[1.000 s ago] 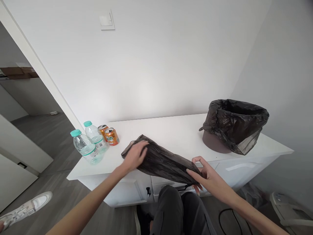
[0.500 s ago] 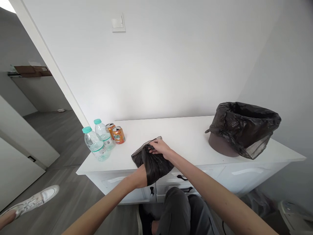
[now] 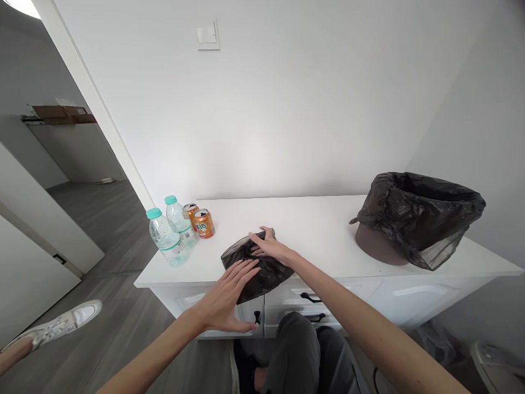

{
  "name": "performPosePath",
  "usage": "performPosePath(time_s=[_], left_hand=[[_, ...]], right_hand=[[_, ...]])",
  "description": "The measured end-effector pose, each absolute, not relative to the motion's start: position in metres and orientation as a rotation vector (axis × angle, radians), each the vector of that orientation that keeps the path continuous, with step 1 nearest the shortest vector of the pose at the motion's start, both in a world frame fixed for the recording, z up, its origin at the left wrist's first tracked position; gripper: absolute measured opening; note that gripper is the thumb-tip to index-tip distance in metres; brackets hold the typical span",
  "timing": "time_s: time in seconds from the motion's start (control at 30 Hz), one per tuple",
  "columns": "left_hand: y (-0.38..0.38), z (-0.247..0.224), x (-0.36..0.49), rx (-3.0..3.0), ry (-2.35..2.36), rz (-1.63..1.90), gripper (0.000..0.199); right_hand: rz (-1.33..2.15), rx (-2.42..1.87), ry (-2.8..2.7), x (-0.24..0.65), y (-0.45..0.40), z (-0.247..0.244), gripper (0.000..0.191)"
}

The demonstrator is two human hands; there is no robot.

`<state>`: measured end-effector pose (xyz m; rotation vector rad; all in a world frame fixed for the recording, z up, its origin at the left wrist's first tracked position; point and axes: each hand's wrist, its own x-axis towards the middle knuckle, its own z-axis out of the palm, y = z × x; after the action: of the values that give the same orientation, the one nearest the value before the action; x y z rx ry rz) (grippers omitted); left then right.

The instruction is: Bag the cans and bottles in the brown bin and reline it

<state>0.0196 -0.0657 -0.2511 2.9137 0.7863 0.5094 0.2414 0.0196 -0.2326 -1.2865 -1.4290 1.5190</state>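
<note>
A small black plastic bag (image 3: 266, 276) lies crumpled at the front edge of the white cabinet top, its lower part hanging over. My left hand (image 3: 225, 295) is outside the bag at its near left side, fingers stretched out over the plastic and thumb held apart. On the far side, my right hand (image 3: 268, 244) rests at the bag's upper rim with its fingers spread. Two clear bottles with teal caps, the nearer bottle (image 3: 167, 238) and the farther bottle (image 3: 179, 216), stand to the left beside two orange drink cans (image 3: 204, 223).
A brown bin (image 3: 379, 246) lined with a black bag (image 3: 426, 213) stands at the right end of the cabinet top (image 3: 324, 230). Black handles (image 3: 310, 297) stick out from the cabinet front. Another person's white shoe (image 3: 61, 323) is on the floor at left.
My left hand has come out of the bag, with its fingers now spread. My right hand has loosened its fingers at the rim. The bag has flattened. The view has shifted slightly.
</note>
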Motion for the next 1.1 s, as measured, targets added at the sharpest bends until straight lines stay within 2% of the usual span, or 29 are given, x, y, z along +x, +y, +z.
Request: performPosePath(time_s=[0.1,0.2,0.27,0.3,0.37,0.4,0.47,0.6,0.73,0.8,0.93,1.03,1.1], left_hand=[[-0.056,-0.270,0.017,2.919,0.863,0.493,0.085],[-0.048,-0.277,0.009,2.766,0.957,0.543,0.070],[-0.046,-0.268,0.008,2.569,1.022,0.553,0.061],[-0.046,-0.261,0.009,2.461,1.054,0.560,0.056],[-0.045,-0.247,0.015,2.273,1.109,0.613,0.046],[-0.043,-0.241,0.018,2.198,1.136,0.657,0.043],[-0.037,-0.234,0.025,2.073,1.248,0.727,0.043],[-0.024,-0.236,0.034,1.937,1.600,0.686,0.060],[-0.023,-0.236,0.038,2.482,1.758,0.794,0.076],[-0.025,-0.232,0.040,2.865,1.684,0.760,0.078],[-0.027,-0.230,0.049,3.295,1.250,0.436,0.059],[-0.022,-0.240,0.056,3.278,1.294,0.403,0.050],[-0.016,-0.249,0.059,3.234,1.363,0.431,0.049]], right_hand=[[1.320,-1.160,-1.780,0.260,-0.005,-0.226,0.103],[0.894,-0.950,-2.242,0.283,-0.030,-0.225,0.108],[0.633,-0.872,-2.399,0.296,-0.040,-0.230,0.090],[0.549,-0.895,-2.414,0.301,-0.042,-0.232,0.070],[0.525,-1.022,-2.366,0.308,-0.042,-0.238,0.032],[0.569,-1.091,-2.313,0.310,-0.040,-0.240,0.028],[0.679,-1.164,-2.176,0.309,-0.033,-0.242,0.035],[0.701,-1.251,-2.026,0.296,-0.009,-0.245,0.038],[0.657,-1.460,-2.100,0.276,0.016,-0.254,0.036],[0.656,-1.504,-2.111,0.268,0.025,-0.261,0.034],[0.645,-1.593,-2.105,0.262,0.034,-0.268,0.030],[0.628,-1.681,-2.038,0.262,0.030,-0.264,0.029],[0.573,-1.749,-1.959,0.260,0.019,-0.256,0.036]])
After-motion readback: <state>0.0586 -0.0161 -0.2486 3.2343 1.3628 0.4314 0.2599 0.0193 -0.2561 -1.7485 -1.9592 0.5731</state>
